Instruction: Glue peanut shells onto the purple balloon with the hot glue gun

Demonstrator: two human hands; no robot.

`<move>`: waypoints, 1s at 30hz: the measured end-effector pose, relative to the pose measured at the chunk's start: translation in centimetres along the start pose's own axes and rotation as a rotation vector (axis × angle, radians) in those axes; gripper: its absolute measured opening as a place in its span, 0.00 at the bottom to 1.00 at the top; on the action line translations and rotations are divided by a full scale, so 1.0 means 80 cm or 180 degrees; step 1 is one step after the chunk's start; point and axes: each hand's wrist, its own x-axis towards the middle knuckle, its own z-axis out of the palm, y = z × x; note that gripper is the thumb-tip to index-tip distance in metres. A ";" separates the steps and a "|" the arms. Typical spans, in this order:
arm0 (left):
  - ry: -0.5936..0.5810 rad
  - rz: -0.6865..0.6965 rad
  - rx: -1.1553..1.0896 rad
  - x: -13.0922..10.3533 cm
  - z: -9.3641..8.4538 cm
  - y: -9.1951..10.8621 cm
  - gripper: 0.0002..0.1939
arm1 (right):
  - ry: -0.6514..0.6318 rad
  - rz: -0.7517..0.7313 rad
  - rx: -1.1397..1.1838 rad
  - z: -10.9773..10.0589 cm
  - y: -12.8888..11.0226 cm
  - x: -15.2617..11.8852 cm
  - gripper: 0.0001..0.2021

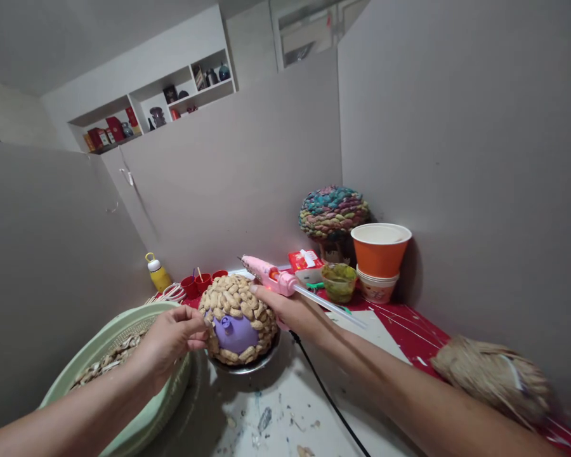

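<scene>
A purple balloon (238, 335) largely covered with peanut shells (233, 295) rests in a shallow metal bowl (253, 367), its knot facing me. My right hand (290, 311) is wrapped round a pink hot glue gun (269, 274), held over the shells' right side with its nozzle pointing up and left. A clear glue stick (330, 304) sticks out of its back. At the balloon's left side my left hand (183, 330) is closed, fingertips pinched together against the shells. Whatever lies between those fingertips is too hidden to name.
Left of the bowl stands a green basket (176, 397) with loose shells. Behind are red cups (189, 287), a yellow bottle (159, 274), a tissue pack (306, 263), a green bowl (339, 282), orange paper tubs (380, 251) and a colourful shell-covered dome (333, 212). Twine (495, 377) lies right; a black cord (330, 397) crosses the table.
</scene>
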 end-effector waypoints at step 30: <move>0.0211 0.0607 0.0892 -0.007 0.016 0.004 0.14 | 0.0000 -0.0441 -0.0297 0.004 -0.009 -0.005 0.08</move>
